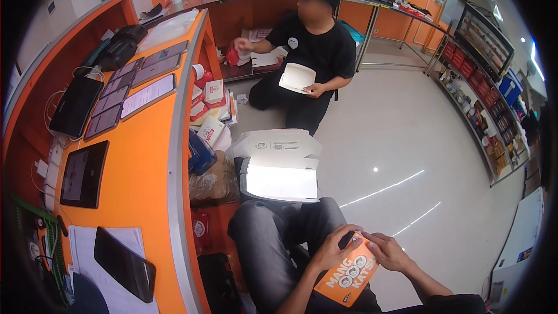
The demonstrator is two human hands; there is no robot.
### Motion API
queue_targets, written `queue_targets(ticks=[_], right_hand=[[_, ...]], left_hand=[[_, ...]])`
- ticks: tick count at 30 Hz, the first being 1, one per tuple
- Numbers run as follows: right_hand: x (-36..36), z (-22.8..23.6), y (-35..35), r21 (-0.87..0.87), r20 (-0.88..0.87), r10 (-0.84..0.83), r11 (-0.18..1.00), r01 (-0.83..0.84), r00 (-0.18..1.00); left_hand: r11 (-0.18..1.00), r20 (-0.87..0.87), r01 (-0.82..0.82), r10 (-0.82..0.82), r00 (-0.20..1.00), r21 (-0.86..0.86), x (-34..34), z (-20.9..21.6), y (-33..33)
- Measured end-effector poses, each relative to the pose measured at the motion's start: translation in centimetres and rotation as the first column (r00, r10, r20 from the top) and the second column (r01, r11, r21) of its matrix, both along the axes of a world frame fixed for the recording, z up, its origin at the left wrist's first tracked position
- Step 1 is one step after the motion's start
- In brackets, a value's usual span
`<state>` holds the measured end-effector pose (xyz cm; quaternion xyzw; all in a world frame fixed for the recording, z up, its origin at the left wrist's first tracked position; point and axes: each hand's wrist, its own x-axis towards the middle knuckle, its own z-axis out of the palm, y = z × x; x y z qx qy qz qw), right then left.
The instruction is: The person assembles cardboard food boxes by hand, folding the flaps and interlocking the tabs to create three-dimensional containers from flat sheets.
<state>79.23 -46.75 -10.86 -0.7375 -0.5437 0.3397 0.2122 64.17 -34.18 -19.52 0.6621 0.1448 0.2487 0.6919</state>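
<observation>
I sit with my knees up and hold a flat orange carton (347, 277) over my lap. My left hand (333, 249) grips its upper left edge, fingers curled around a dark part at the top. My right hand (388, 251) pinches the upper right corner. Just beyond my knees stands an open white cardboard box (280, 166) with its lid flaps up. Across the floor, a person in black clothes (311, 52) crouches, holding a white folded carton (297, 77) in one hand and reaching to a shelf with the other.
An orange counter (148, 157) curves along my left, carrying several tablets, phones, papers and a card terminal. Shelves under it hold red and white packages (212, 96). Product racks (482, 81) line the right wall. Grey floor (401, 145) lies between.
</observation>
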Motion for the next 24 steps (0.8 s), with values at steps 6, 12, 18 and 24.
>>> queue_targets(ticks=[6, 12, 18, 24], right_hand=[[0.4, -1.0, -0.3, 0.153, 0.015, 0.014, 0.988, -0.016, 1.0], [-0.1, -1.0, 0.2, 0.106, 0.019, -0.052, 0.993, 0.05, 0.998], [0.9, -2.6, 0.1, 0.143, -0.336, -0.15, 0.968, 0.208, 0.93], [-2.4, -2.3, 2.4, 0.217, -0.344, -0.425, 0.832, 0.511, 0.837]], left_hand=[[1.0, 0.038, 0.028, -0.027, 0.999, -0.005, 0.0, 0.1, 0.1], [0.998, 0.058, -0.03, 0.027, 0.998, 0.049, -0.1, 1.0, 0.1], [0.966, 0.097, -0.259, 0.26, 0.961, -0.018, -0.1, 0.3, 0.4], [0.869, 0.138, -0.495, 0.488, 0.862, 0.016, 0.6, 0.3, -0.5]])
